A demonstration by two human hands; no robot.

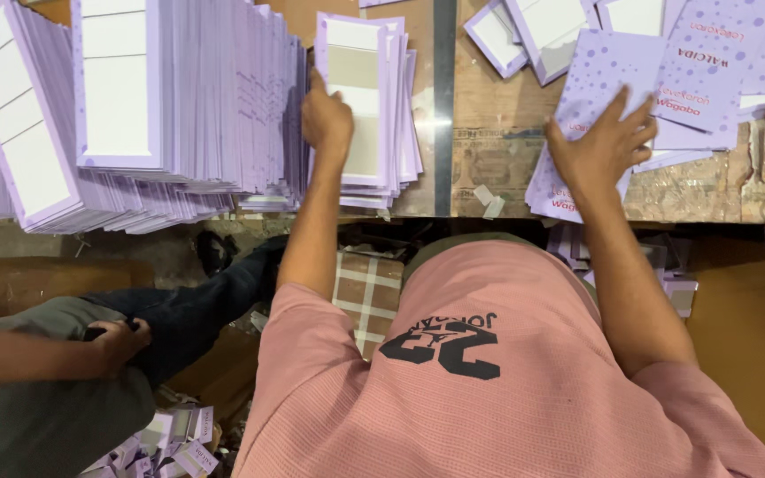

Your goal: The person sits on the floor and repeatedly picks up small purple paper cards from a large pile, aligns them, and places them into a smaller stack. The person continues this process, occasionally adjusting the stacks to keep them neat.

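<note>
**Ana:** Head view, looking straight down: what do the hands hold?

**Ben:** Neither grips anything that I can see. The left hand (327, 119) rests, fingers curled, on a small stack (374, 106) of lilac cards lying white side up. The right hand (602, 142) is spread flat, pressing a loose pile (577, 168) of dotted lilac cards on the bench (489, 142).

**Ana:** What could go wrong?

**Ben:** I judge the loose pile could slide off the bench edge if the flat hand pushes toward the body; some cards already lie below. The tall stacks (161, 115) at the left lean and fan out, so a nudge from the left arm might topple them.

**Ana:** Counts?

**Ben:** Two of the person's hands, one co-worker's hand (117, 341) at lower left, three big fanned stacks, one small stack, one loose pile, and more cards scattered at top right. Single cards are too many to count.
</note>
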